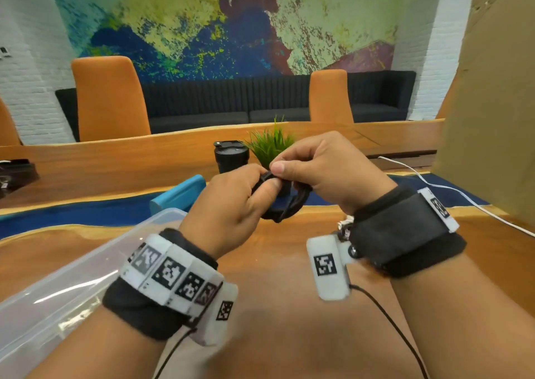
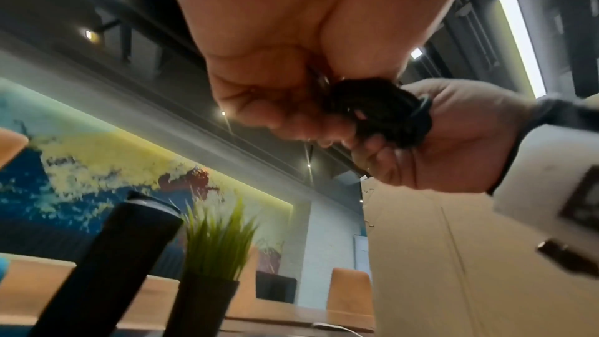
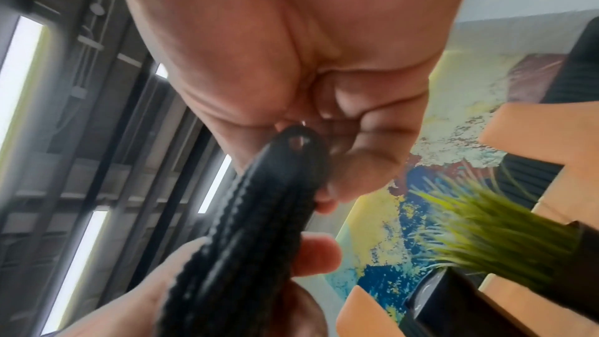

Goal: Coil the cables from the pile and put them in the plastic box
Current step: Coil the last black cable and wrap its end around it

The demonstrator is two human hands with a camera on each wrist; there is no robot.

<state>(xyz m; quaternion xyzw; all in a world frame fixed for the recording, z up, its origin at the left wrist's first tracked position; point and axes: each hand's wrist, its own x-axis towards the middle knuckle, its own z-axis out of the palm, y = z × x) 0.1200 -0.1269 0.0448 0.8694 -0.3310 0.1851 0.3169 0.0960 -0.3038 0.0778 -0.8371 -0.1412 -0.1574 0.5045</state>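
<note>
both hands hold a coiled black cable [image 1: 289,204] in the air above the table [image 1: 275,262]. the left hand [image 1: 228,213] grips one side of the coil, thumb over it; the right hand [image 1: 318,170] pinches its top between thumb and fingers. the clear box [image 1: 66,277] lies at the left. behind the hands stand a black cup [image 1: 231,157] and a plant [image 1: 269,144].

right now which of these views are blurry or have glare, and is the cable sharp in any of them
Head view: mostly sharp, glare streaks on the plastic box, wide-angle bending at the edges. Left wrist view: motion-smeared, black cable just a dark blob. Right wrist view: plant smeared, cable's braid readable between both hands.
</note>
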